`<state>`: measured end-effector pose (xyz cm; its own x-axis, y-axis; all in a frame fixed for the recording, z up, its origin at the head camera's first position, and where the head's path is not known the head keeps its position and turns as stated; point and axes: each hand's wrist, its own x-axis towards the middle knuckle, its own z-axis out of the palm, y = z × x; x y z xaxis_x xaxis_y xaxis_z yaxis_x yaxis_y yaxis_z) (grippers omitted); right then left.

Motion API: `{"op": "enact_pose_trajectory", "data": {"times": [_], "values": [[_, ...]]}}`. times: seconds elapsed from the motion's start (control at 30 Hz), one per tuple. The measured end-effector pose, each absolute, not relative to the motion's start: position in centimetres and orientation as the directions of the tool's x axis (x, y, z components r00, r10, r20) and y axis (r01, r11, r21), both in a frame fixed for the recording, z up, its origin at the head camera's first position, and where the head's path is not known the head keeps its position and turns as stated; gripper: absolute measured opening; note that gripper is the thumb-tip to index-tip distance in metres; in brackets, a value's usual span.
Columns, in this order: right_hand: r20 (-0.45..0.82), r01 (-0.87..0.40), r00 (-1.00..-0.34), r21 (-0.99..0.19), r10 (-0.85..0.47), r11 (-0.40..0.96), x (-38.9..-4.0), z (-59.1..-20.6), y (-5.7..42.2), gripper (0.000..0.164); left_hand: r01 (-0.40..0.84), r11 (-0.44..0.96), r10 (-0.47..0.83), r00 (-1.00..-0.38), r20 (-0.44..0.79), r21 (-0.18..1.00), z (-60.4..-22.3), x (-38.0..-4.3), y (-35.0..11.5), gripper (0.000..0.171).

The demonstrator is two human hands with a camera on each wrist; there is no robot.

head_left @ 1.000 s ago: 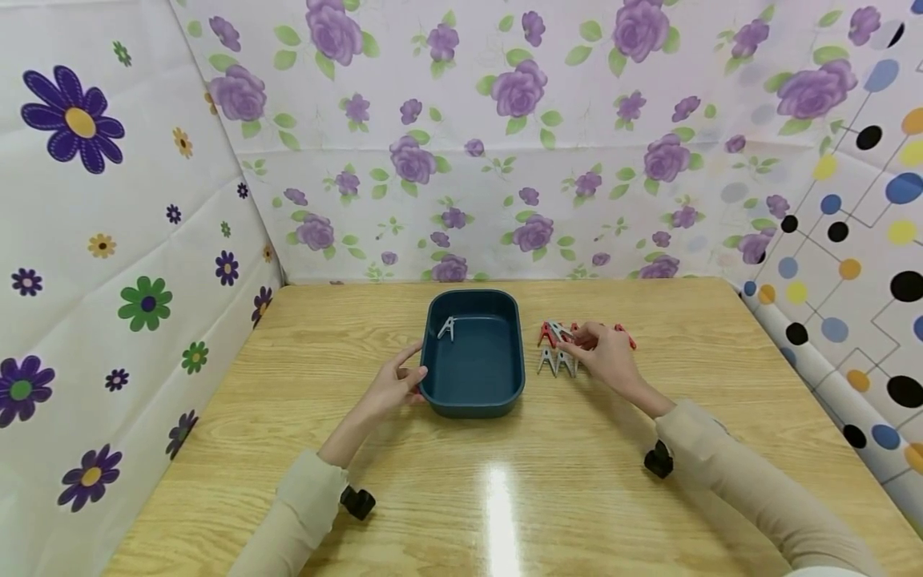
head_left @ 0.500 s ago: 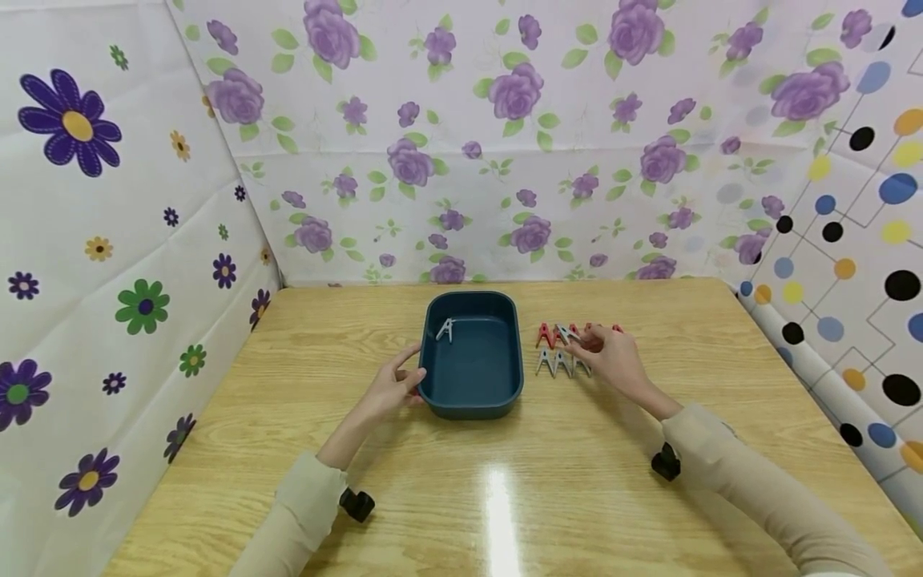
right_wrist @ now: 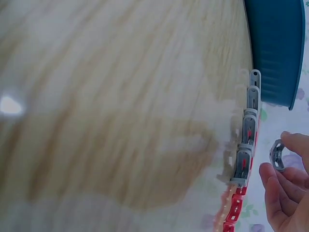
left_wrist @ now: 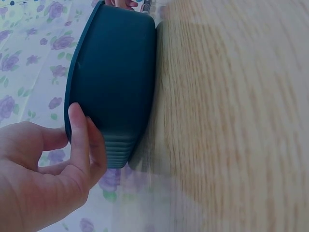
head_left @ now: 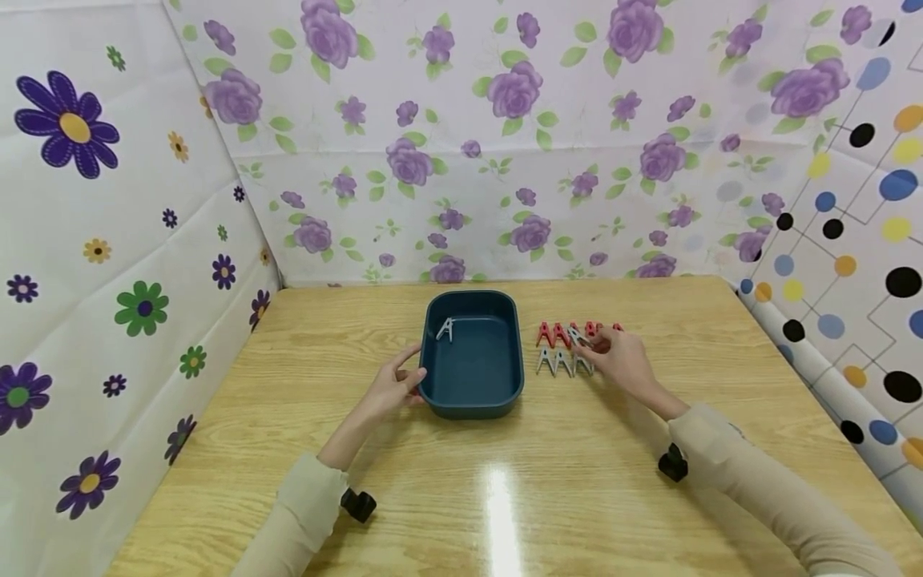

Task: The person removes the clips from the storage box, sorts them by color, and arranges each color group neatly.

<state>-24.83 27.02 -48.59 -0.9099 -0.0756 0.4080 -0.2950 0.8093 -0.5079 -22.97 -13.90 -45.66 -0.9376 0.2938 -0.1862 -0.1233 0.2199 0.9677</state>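
My left hand (head_left: 389, 389) grips the near-left side of a dark blue plastic basin (head_left: 509, 407), thumb at the rim and fingers on the outer wall (left_wrist: 116, 63). One grey clothespin (head_left: 445, 329) lies inside, toward the left. To the right of the basin, my right hand (head_left: 622, 362) pinches another grey clothespin (right_wrist: 276, 155) between thumb and fingertips, raised above the table. Below it stand two rows: red clothespins (head_left: 544, 334) at the back and grey clothespins (head_left: 545, 363) in front. The right hand hides part of both rows in the head view.
The wooden table (head_left: 346, 320) stretches around the basin and rows. A flowered cloth (head_left: 469, 144) hangs behind its back edge, with patterned cloths on both sides. A black wrist camera (head_left: 673, 463) sits under the right sleeve, another (head_left: 357, 505) under the left.
My right hand has shifted a little to the right with the grey clothespin, uncovering more of the rows on their left. The left hand and the basin stay in place.
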Motion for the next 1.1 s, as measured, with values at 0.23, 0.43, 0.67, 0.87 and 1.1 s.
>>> {"op": "enact_pose_trajectory", "data": {"times": [0.23, 0.43, 0.67, 0.87, 1.1], "values": [[0.372, -0.265, -0.926, -0.506, -0.069, 0.821, -24.6, -48.8, 27.8, 0.026, -0.125, 0.221, 0.298, -0.936, -0.189, 0.967, -45.7, -23.0, -13.8, 0.055], [0.361, -0.242, -0.931, -0.494, -0.057, 0.835, -24.6, -48.8, 28.3, 0.027, -0.129, 0.206, 0.300, -0.935, -0.188, 0.970, -45.7, -23.0, -13.9, 0.056], [0.361, -0.230, -0.931, -0.485, -0.046, 0.844, -24.3, -49.0, 28.8, 0.029, -0.131, 0.193, 0.307, -0.933, -0.187, 0.972, -45.6, -23.1, -13.9, 0.056], [0.356, -0.219, -0.934, -0.485, -0.038, 0.846, -23.9, -49.0, 29.3, 0.027, -0.123, 0.189, 0.312, -0.933, -0.179, 0.974, -45.5, -23.0, -13.8, 0.056], [0.353, -0.202, -0.935, -0.485, -0.020, 0.851, -23.5, -48.9, 29.8, 0.030, -0.114, 0.178, 0.312, -0.935, -0.166, 0.977, -45.8, -23.0, -13.9, 0.056]]}}
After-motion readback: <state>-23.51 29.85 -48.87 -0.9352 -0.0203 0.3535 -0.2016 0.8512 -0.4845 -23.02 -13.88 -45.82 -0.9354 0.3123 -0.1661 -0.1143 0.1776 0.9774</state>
